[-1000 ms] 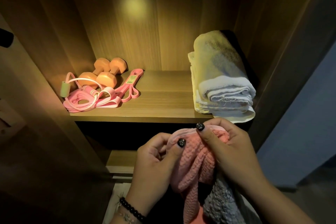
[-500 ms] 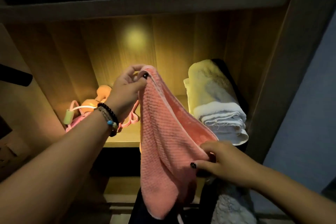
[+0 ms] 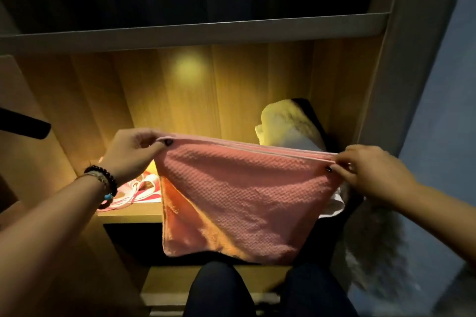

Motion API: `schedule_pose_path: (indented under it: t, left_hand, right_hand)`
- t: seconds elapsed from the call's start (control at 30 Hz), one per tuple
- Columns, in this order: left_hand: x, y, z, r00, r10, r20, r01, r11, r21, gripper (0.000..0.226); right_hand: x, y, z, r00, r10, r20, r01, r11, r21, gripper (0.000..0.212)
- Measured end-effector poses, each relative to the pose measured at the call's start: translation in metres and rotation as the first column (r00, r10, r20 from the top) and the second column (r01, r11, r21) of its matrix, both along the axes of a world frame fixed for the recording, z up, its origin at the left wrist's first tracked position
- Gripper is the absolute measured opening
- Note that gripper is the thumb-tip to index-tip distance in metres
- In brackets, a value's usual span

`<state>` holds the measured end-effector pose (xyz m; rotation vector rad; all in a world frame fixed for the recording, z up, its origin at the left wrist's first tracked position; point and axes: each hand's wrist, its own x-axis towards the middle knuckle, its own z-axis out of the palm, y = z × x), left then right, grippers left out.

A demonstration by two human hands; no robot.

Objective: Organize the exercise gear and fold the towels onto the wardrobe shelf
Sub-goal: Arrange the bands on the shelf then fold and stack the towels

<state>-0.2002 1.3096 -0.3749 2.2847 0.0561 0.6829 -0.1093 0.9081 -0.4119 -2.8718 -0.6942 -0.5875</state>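
Left hand (image 3: 134, 154): at 9 o'clock — pinches the pink towel's top left corner.
Pink towel (image 3: 239, 195): centre, stretched before the wardrobe shelf (image 3: 128, 213).
Right hand (image 3: 365, 167): at 3 o'clock — pinches the right corner.
Folded towels (image 3: 286, 128): at 1 o'clock, behind.

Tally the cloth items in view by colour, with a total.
Pink towel, stretched between left hand and right hand: 1
Pale folded towels, stacked on the shelf; separate count unclear: 1 stack
Grey cloth, lower right: 1
Total: 3
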Motion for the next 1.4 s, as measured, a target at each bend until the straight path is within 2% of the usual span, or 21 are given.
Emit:
schedule_pose_path:
  t: [0.07, 0.13, 0.2, 0.27, 0.37, 0.43, 0.5, 0.53, 0.63, 0.77, 0.93, 1.03, 1.1, 1.2, 1.3, 1.4]
  left_hand:
    - [0.001, -0.003, -0.007, 1.0, 0.016, -0.009, -0.016, 0.999, -0.05, 0.015]
    - [0.004, -0.005, -0.012, 0.999, 0.032, -0.006, -0.032, 0.979, -0.2, 0.013]
    - [0.006, -0.004, -0.017, 0.999, 0.044, -0.003, -0.042, 0.933, -0.356, 0.009]
    - [0.007, -0.003, -0.022, 0.999, 0.048, -0.018, -0.05, 0.884, -0.465, 0.005]
    - [0.008, -0.004, -0.027, 0.999, -0.008, -0.046, -0.025, 0.736, -0.677, 0.009]
    - [0.008, -0.003, -0.03, 0.999, -0.014, -0.052, -0.032, 0.635, -0.772, 0.009]
    - [0.006, 0.0, -0.032, 0.999, 0.016, -0.051, -0.05, 0.613, -0.788, 0.006]
    - [0.005, 0.001, -0.033, 0.997, 0.053, -0.053, -0.075, 0.639, -0.765, 0.007]
    - [0.002, 0.0, -0.034, 0.988, 0.14, -0.072, -0.15, 0.697, -0.701, 0.009]
    - [0.008, 0.002, -0.035, 0.984, 0.162, -0.068, -0.161, 0.67, -0.724, 0.015]
    - [0.01, 0.006, -0.038, 0.993, 0.097, -0.067, -0.114, 0.655, -0.747, 0.031]
    - [0.011, 0.011, -0.046, 0.981, 0.128, -0.145, -0.192, 0.727, -0.659, 0.014]
    - [0.012, 0.01, -0.047, 0.971, 0.163, -0.174, -0.237, 0.734, -0.637, 0.006]
    - [0.015, 0.007, -0.047, 0.963, 0.173, -0.206, -0.267, 0.702, -0.661, 0.017]
    - [0.02, -0.002, -0.043, 0.957, 0.061, -0.282, -0.254, 0.641, -0.725, 0.017]
    - [0.029, -0.016, -0.036, 0.956, -0.004, -0.294, -0.241, 0.565, -0.789, 0.022]
  right_hand:
    - [-0.002, 0.003, 0.005, 0.995, -0.08, 0.056, 0.074, 0.992, 0.101, 0.02]
    - [-0.005, 0.008, 0.009, 0.988, -0.132, 0.077, 0.116, 0.977, 0.18, 0.02]
    - [-0.007, 0.011, 0.012, 0.984, -0.165, 0.068, 0.148, 0.967, 0.207, 0.028]
    - [-0.006, 0.012, 0.014, 0.98, -0.195, 0.036, 0.185, 0.964, 0.19, 0.027]
    - [-0.003, 0.017, 0.014, 0.979, -0.198, -0.053, 0.205, 0.957, 0.207, 0.012]
    - [0.001, 0.021, 0.014, 0.984, -0.152, -0.089, 0.172, 0.94, 0.294, 0.01]
    - [0.003, 0.023, 0.017, 0.991, -0.062, -0.118, 0.109, 0.885, 0.453, 0.01]
    - [0.003, 0.023, 0.019, 0.992, -0.024, -0.126, 0.087, 0.845, 0.528, 0.01]
    - [0.003, 0.026, 0.017, 0.996, 0.009, -0.084, 0.044, 0.791, 0.61, 0.008]
    - [0.0, 0.037, 0.014, 0.999, 0.027, -0.047, 0.007, 0.785, 0.619, 0.009]
    - [-0.007, 0.047, 0.016, 0.994, 0.078, -0.073, -0.021, 0.812, 0.583, 0.007]
    - [-0.003, 0.047, 0.009, 0.986, 0.082, -0.147, -0.006, 0.889, 0.458, 0.009]
    - [0.003, 0.047, 0.004, 0.97, 0.075, -0.233, 0.032, 0.905, 0.424, 0.015]
    - [0.008, 0.047, 0.002, 0.949, 0.06, -0.31, 0.089, 0.892, 0.443, 0.018]
    - [0.01, 0.053, 0.001, 0.921, 0.047, -0.387, 0.164, 0.854, 0.494, 0.018]
    - [0.008, 0.069, 0.007, 0.858, 0.17, -0.485, 0.201, 0.758, 0.621, 0.01]
